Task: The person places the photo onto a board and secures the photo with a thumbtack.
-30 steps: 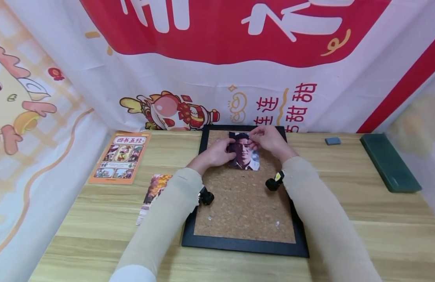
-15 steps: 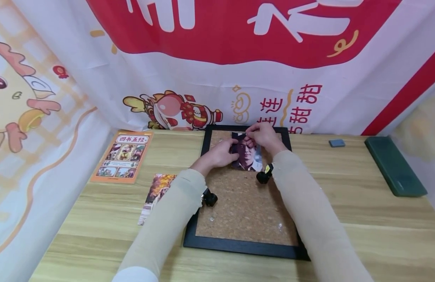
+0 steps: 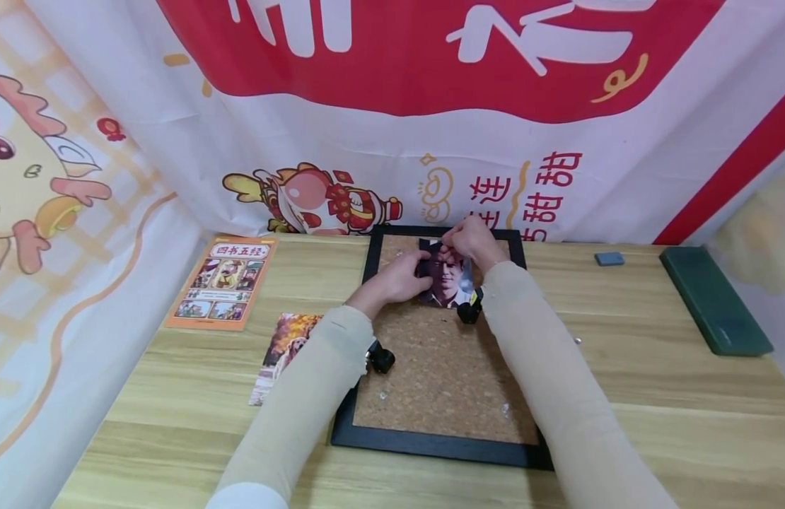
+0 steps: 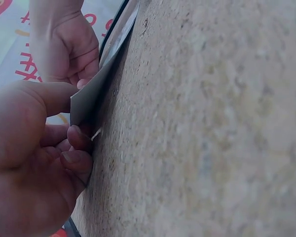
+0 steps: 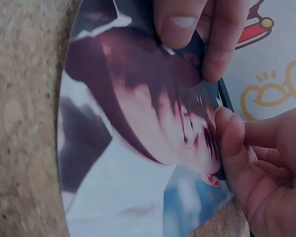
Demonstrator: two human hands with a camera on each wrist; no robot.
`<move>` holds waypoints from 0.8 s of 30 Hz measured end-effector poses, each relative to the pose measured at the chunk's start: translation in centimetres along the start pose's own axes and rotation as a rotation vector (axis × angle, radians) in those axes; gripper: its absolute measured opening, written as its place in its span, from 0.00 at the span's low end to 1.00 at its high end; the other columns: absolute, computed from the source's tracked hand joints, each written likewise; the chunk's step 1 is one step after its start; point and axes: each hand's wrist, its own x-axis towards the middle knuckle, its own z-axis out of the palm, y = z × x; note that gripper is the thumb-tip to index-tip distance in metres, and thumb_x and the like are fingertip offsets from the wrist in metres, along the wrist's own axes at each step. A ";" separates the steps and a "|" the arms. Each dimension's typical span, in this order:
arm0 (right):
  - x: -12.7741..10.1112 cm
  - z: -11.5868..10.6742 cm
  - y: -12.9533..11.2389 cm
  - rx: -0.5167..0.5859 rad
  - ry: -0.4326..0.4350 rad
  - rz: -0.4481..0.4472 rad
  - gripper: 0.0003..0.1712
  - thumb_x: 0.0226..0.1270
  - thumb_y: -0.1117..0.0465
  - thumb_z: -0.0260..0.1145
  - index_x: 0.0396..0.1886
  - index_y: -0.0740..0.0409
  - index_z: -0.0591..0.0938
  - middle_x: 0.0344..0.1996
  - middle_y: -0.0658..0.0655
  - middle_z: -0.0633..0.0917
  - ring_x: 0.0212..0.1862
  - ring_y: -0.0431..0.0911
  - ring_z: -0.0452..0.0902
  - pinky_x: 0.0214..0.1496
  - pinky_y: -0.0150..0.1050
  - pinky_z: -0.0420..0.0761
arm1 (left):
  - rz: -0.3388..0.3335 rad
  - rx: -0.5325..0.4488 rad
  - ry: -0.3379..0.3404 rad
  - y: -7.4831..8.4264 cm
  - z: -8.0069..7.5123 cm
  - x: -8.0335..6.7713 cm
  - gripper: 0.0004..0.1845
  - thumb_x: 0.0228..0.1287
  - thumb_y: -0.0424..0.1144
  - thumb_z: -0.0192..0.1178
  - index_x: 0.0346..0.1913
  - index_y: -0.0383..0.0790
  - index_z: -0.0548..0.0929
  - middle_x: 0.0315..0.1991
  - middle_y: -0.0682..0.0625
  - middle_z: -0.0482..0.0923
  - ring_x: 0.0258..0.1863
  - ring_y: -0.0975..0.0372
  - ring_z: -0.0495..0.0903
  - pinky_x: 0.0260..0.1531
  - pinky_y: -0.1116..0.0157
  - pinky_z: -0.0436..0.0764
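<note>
A portrait photo (image 3: 445,279) lies against the upper part of a black-framed cork board (image 3: 443,375). My left hand (image 3: 402,277) pinches the photo's left edge between thumb and fingers; in the left wrist view this edge stands bent away from the cork. At the photo's top, thumb and forefinger of my right hand (image 3: 474,239) are pressed together, seen close up with the photo (image 5: 133,98) in the right wrist view. They seem to pinch a small clear pushpin, mostly hidden by the fingertips. Clear pushpins (image 3: 506,408) sit at the lower cork.
Left of the board lie a dog photo (image 3: 284,350), partly under my left sleeve, and an orange comic-style card (image 3: 221,283). On the right are a small blue block (image 3: 609,259), a green case (image 3: 716,300) and a tiny shiny piece (image 3: 578,341). A printed cloth (image 3: 341,134) hangs behind.
My right hand has shifted from the photo's upper right to the middle of its top edge, its forearm swinging inward. My left hand keeps its grip on the left edge.
</note>
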 end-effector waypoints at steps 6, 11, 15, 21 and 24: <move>0.3 0.2 -0.1 0.021 -0.007 0.007 0.10 0.68 0.68 0.58 0.43 0.67 0.83 0.27 0.59 0.86 0.24 0.45 0.82 0.33 0.39 0.83 | -0.001 -0.007 -0.004 0.0 -0.2 -0.1 0.29 0.66 0.43 0.57 0.68 0.37 0.66 0.66 0.41 0.67 0.67 0.54 0.64 0.67 0.58 0.62; 0.1 0.2 0.0 0.056 -0.011 0.014 0.10 0.70 0.67 0.56 0.43 0.67 0.82 0.33 0.61 0.86 0.26 0.46 0.83 0.34 0.40 0.83 | -0.007 -0.010 -0.009 0.0 -0.2 -0.2 0.30 0.66 0.43 0.57 0.68 0.37 0.65 0.66 0.41 0.66 0.67 0.54 0.63 0.67 0.57 0.62; -0.1 0.1 0.0 0.053 0.001 0.033 0.10 0.70 0.66 0.57 0.42 0.66 0.82 0.34 0.61 0.86 0.28 0.47 0.83 0.35 0.41 0.83 | -0.005 -0.010 -0.008 0.0 -0.1 -0.1 0.30 0.66 0.43 0.57 0.68 0.37 0.65 0.66 0.41 0.66 0.67 0.54 0.63 0.67 0.57 0.61; -0.1 0.3 -0.2 0.082 0.027 0.025 0.10 0.67 0.67 0.58 0.40 0.71 0.82 0.30 0.62 0.86 0.26 0.48 0.84 0.34 0.41 0.84 | 0.008 0.000 -0.004 0.1 -0.1 0.0 0.29 0.66 0.43 0.57 0.67 0.37 0.66 0.66 0.41 0.66 0.67 0.54 0.63 0.67 0.58 0.62; -0.1 0.4 -0.2 -0.057 0.115 -0.016 0.10 0.64 0.65 0.61 0.35 0.69 0.84 0.30 0.62 0.87 0.28 0.48 0.83 0.36 0.41 0.83 | 0.013 0.007 -0.005 0.2 -0.1 0.1 0.29 0.66 0.43 0.57 0.67 0.37 0.66 0.65 0.41 0.67 0.67 0.54 0.64 0.67 0.58 0.62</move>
